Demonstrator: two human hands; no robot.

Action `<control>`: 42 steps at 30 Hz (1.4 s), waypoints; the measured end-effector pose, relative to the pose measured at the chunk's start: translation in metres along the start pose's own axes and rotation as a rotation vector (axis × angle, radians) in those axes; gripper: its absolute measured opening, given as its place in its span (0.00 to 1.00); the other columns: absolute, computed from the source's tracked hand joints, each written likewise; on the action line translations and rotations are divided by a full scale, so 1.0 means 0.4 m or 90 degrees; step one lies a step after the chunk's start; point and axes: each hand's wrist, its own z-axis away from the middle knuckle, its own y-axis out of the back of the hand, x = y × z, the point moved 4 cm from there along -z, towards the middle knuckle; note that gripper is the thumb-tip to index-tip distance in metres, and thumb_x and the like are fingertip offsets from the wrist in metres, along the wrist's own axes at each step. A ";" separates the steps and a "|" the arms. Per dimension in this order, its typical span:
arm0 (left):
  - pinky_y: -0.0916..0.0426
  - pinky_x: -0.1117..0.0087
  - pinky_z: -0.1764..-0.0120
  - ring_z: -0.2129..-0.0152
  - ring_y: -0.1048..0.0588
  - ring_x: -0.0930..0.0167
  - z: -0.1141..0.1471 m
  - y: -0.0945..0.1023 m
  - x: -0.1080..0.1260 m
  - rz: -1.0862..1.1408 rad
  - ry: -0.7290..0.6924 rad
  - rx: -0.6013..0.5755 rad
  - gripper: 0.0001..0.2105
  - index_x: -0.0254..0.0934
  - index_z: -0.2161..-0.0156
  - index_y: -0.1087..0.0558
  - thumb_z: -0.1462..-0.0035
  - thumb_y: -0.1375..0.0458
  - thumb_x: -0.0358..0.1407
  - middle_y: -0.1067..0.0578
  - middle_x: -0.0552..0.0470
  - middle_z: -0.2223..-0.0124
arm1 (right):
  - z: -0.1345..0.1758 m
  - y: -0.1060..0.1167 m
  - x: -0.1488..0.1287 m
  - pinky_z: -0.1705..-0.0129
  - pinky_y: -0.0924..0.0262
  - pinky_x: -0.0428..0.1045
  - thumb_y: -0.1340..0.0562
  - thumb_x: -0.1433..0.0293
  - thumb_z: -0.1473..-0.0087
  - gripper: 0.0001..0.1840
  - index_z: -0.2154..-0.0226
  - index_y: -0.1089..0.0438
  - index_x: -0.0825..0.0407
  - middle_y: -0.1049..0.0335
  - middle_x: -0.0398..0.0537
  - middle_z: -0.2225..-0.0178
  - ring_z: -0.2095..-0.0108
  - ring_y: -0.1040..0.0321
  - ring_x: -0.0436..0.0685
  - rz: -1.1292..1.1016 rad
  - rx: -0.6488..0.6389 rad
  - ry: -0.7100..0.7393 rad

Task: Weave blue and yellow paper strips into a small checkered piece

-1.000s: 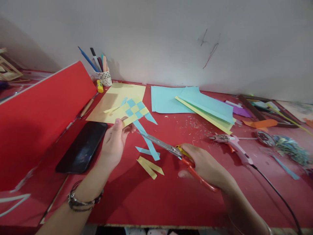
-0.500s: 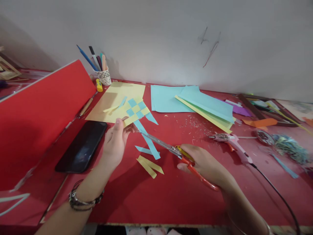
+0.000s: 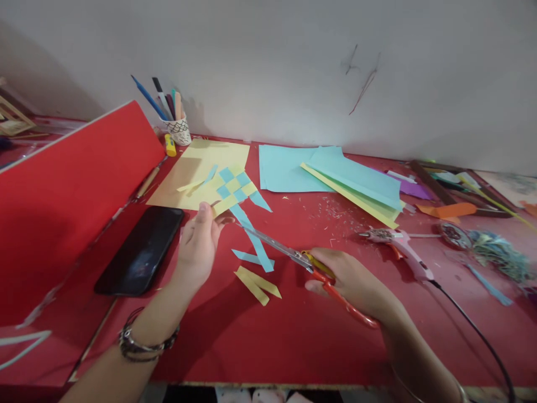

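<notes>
My left hand (image 3: 199,240) pinches a yellow strip end of a woven piece of blue and yellow paper (image 3: 235,186), with loose blue strips hanging from it. In my right hand (image 3: 350,274) is a pair of scissors (image 3: 289,252) with red and yellow handles. Their blades point left, crossing a long blue strip near my left fingertips; I cannot tell whether they touch it. Below the blades lie a cut blue strip (image 3: 250,258) and yellow paper offcuts (image 3: 257,284).
A phone (image 3: 140,252) lies left of my left hand, beside a red board (image 3: 79,207). Behind are a yellow sheet (image 3: 176,182), a pen cup (image 3: 178,131) and blue sheets (image 3: 285,170). On the right rest a glue gun (image 3: 403,249), a wooden frame (image 3: 430,184) and yarn (image 3: 499,254).
Almost nothing differs. My left fingers and the scissor tips have shifted very slightly; both hands keep their hold.
</notes>
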 end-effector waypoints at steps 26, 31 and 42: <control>0.28 0.67 0.66 0.68 0.25 0.67 -0.006 -0.002 0.000 0.058 0.018 -0.001 0.15 0.37 0.66 0.27 0.49 0.47 0.47 0.25 0.48 0.68 | -0.005 0.002 0.004 0.78 0.59 0.43 0.46 0.53 0.51 0.23 0.81 0.54 0.51 0.47 0.37 0.81 0.80 0.54 0.46 0.001 0.011 0.007; 0.28 0.68 0.67 0.70 0.25 0.68 -0.011 -0.001 -0.002 0.081 0.020 -0.005 0.15 0.37 0.69 0.27 0.51 0.45 0.48 0.24 0.49 0.69 | -0.005 0.003 0.005 0.79 0.59 0.43 0.47 0.51 0.51 0.23 0.82 0.53 0.51 0.46 0.38 0.82 0.81 0.53 0.46 0.018 0.012 -0.002; 0.37 0.76 0.77 0.83 0.35 0.78 -0.033 0.033 0.003 0.004 -0.057 0.025 0.13 0.37 0.76 0.30 0.49 0.45 0.44 0.33 0.57 0.82 | -0.013 -0.002 0.000 0.78 0.57 0.45 0.45 0.56 0.52 0.15 0.76 0.38 0.51 0.33 0.46 0.76 0.77 0.39 0.52 0.144 0.068 -0.141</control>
